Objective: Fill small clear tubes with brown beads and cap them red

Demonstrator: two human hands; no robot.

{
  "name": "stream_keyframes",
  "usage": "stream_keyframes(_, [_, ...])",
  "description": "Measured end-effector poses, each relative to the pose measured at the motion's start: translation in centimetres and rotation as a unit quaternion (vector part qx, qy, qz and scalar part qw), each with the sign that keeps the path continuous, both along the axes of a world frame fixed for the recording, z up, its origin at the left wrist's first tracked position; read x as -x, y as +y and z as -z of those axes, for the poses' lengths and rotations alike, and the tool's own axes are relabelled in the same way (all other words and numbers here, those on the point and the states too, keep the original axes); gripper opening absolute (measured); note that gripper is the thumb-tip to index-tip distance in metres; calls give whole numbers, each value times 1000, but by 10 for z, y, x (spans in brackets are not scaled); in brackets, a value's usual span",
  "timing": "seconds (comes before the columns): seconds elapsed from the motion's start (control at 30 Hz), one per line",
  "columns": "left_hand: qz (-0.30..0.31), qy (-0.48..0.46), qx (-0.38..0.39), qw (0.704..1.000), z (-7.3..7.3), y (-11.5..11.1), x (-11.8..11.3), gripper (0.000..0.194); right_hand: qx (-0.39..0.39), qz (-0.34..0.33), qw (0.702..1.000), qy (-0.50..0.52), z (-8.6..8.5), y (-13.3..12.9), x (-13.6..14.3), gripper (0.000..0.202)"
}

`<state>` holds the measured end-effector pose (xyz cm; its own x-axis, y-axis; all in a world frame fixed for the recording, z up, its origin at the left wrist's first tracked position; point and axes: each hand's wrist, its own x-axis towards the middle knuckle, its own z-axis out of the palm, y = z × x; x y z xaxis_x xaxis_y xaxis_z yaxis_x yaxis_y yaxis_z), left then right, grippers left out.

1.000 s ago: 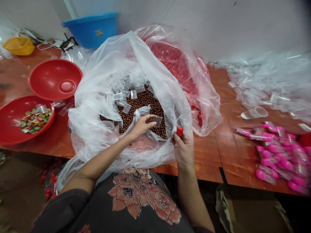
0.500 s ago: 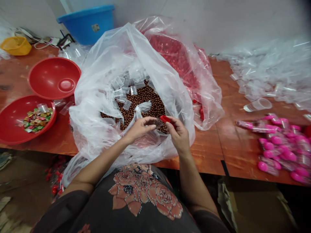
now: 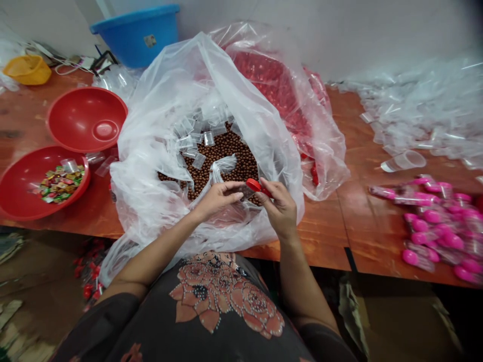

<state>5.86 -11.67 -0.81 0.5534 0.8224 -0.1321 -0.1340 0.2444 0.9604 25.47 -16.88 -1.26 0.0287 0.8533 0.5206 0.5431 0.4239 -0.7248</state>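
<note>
Over the open plastic bag, my left hand (image 3: 217, 202) pinches a small clear plastic container (image 3: 247, 191), partly hidden by the fingers. My right hand (image 3: 281, 207) is closed on a red cap (image 3: 252, 184), which sits against the container's right end. More red shows between the right fingers; whether it is part of the same cap I cannot tell. Beneath both hands lie many small brown balls (image 3: 241, 160) inside the white translucent bag (image 3: 145, 176). Several clear plastic cups (image 3: 208, 139) rest on the balls toward the back.
Left of the bag stand two red bowls (image 3: 71, 120), the nearer with wrapped sweets (image 3: 62, 183). A blue tub (image 3: 136, 42) and a bag of red pieces (image 3: 264, 75) are behind. Pink-capped tubes (image 3: 437, 226) and a clear plastic heap (image 3: 426, 110) lie right.
The red cap has shifted slightly left and turned, showing its round top near the clear container. My left hand is almost still; the whole view has shifted slightly.
</note>
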Motion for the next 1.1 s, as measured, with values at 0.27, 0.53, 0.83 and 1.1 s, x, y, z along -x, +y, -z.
stream_keyframes(0.27, [-16, 16, -27, 999, -3, 1, 4, 41, -93, -8, 991, -101, -5, 0, 4, 58])
stream_keyframes(0.53, [9, 13, 16, 1000, -6, 2, 10, 44, -56, -84, 994, -31, 6, 2, -2, 49])
stream_keyframes(0.83, [-21, 7, 29, 999, -13, -6, -1, 46, -78, -22, 985, -149, 9, -2, 10, 72])
stream_keyframes(1.1, [-51, -59, 173, 982, -14, -19, -28, 67, -63, -12, 989, -137, 20, -6, 26, 95])
